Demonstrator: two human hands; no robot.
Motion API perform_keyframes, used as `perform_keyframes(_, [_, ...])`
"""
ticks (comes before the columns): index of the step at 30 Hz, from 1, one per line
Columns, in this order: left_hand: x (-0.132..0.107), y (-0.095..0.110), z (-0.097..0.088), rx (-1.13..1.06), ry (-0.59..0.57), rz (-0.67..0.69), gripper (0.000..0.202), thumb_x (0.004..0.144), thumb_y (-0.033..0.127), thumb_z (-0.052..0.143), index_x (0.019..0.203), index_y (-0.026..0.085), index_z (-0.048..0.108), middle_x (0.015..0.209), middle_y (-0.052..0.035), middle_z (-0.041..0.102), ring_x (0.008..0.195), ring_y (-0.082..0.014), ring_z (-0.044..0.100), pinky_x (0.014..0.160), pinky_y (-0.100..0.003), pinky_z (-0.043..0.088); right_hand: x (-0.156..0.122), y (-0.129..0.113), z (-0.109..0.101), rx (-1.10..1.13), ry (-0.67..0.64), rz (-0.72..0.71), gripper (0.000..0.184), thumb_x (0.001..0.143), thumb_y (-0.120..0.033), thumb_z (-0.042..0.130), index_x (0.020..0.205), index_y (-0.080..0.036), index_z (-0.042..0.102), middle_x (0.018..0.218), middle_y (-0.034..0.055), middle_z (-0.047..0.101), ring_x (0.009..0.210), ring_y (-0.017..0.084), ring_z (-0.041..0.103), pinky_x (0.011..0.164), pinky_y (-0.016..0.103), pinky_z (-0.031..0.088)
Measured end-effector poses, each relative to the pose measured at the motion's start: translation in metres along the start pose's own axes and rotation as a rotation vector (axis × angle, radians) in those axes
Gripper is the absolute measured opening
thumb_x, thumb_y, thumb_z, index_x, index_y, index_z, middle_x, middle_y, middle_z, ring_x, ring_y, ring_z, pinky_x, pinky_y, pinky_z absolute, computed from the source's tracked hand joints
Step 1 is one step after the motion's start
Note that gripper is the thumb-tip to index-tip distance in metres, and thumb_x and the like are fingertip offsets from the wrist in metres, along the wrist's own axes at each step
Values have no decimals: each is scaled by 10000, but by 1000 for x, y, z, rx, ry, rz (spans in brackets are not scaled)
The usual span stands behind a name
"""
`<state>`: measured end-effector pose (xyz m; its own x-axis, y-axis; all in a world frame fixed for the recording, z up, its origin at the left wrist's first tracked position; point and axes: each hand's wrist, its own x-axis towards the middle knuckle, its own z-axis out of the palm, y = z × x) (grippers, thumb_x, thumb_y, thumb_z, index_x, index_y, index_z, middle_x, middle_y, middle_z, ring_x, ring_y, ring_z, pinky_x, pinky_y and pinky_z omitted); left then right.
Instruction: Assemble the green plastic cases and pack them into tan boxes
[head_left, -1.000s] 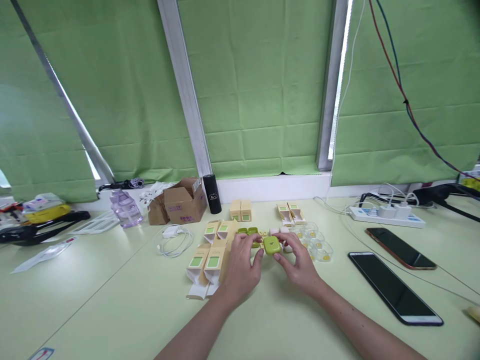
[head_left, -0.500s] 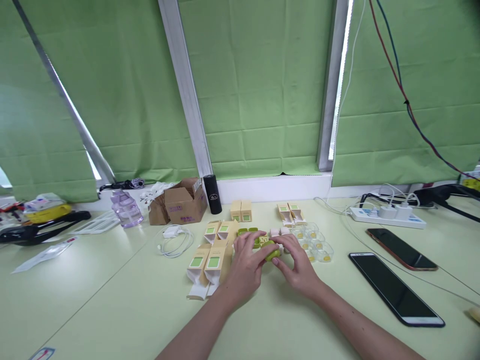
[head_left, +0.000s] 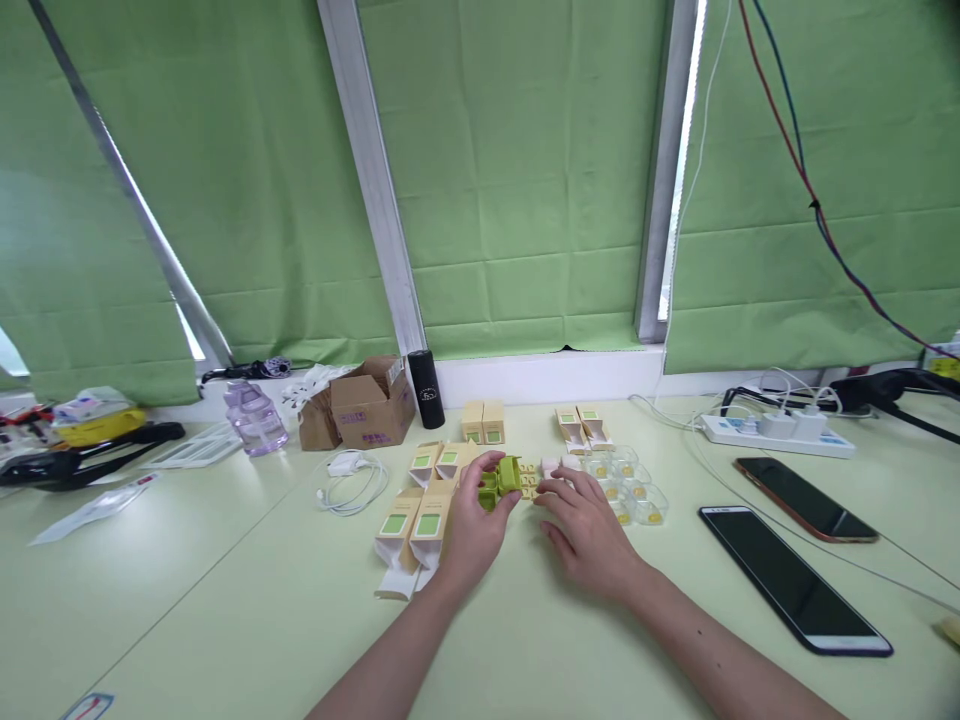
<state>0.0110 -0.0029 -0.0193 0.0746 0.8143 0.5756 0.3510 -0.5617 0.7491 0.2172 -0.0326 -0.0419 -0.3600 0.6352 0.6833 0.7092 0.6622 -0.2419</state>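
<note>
My left hand [head_left: 469, 528] is closed on a small green case [head_left: 504, 478], holding it just above the pale green table [head_left: 225, 600]. My right hand [head_left: 589, 530] lies beside it with fingers loosely spread, fingertips near small pink pieces [head_left: 559, 465] and yellow-patterned pieces [head_left: 529, 482]. Tan cartons with green labels [head_left: 420, 520] lie left of my left hand. Clear plastic trays with yellow dots [head_left: 630, 485] sit right of my right hand.
Two phones [head_left: 795, 580] lie face up at the right, behind them a white power strip [head_left: 776, 435] with cables. A brown cardboard box [head_left: 367, 405], black cylinder [head_left: 424, 388], purple bottle [head_left: 253, 415] and white cable [head_left: 349, 478] stand at the back left.
The green case passed from between both hands into my left hand and moved left. My right hand let go and settled lower near the table.
</note>
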Motion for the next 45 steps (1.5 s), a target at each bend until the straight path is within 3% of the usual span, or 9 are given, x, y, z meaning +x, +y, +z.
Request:
perform_keyframes(3, [3,-7,2,-78,-14,-6,516,914,227,697,1409,289,567,1380,-79,668,1230,-241,641,992,-379,496,-1,-4,3,-115,-76,18,390,872,-100,624,1233,-239,676,1322,114,705,1361,397,521,1152,660,406])
perform_keyframes(7, [5,-10,3,-147,-29,-31,455,884,211,704,1324,258,597,1334,-85,693,1230,-240,658,986,-367,516,-1,-5,7,-197,-118,6,401,908,-144,629,1302,-217,654,1382,129,682,1394,405,509,1196,663,354])
perform_keyframes(16, [3,-8,7,-312,-54,-91,474,809,199,764,1251,222,595,1262,-95,710,1210,-250,668,1017,-368,529,3,-5,11,-242,-196,-16,174,968,-167,608,1114,-205,694,1233,129,721,1374,368,514,1230,629,298])
perform_keyframes(20, [3,-6,8,-364,-44,-128,480,773,192,786,1224,217,621,1246,-93,714,1209,-261,655,1023,-362,500,3,-4,13,-274,-262,16,195,1016,-245,576,1155,-184,697,1235,128,717,1385,356,489,1255,590,236])
perform_keyframes(24, [4,-3,8,-390,-41,-146,481,744,196,799,1194,216,629,1233,-94,712,1211,-273,645,1005,-362,485,4,-4,12,-305,-275,12,206,1018,-227,558,1164,-180,695,1232,125,714,1379,348,484,1261,564,201])
perform_keyframes(30, [4,-2,7,-373,-43,-148,485,734,198,803,1188,218,632,1222,-87,713,1209,-273,643,1006,-365,475,3,-3,14,-331,-252,-7,197,1014,-233,564,1154,-181,692,1278,122,697,1389,351,477,1256,558,201])
perform_keyframes(38, [4,-1,8,-365,-50,-142,466,746,192,795,1182,217,631,1223,-90,716,1197,-272,656,1000,-366,491,4,-4,15,-343,-208,-36,170,990,-193,590,1125,-182,692,1172,115,731,1321,336,541,1241,553,233])
perform_keyframes(42, [4,-2,7,-368,-41,-138,471,739,195,798,1177,214,624,1215,-94,719,1190,-274,663,994,-369,495,6,-4,13,-309,-110,-73,186,956,-148,616,1120,-191,693,1169,102,752,1310,329,562,1226,535,247])
perform_keyframes(45, [4,-2,7,-364,-37,-143,473,748,194,790,1189,220,621,1230,-93,718,1203,-272,659,994,-365,489,7,-3,10,-223,43,-94,170,918,-100,643,1037,-210,694,1079,62,784,1174,293,636,1169,507,306])
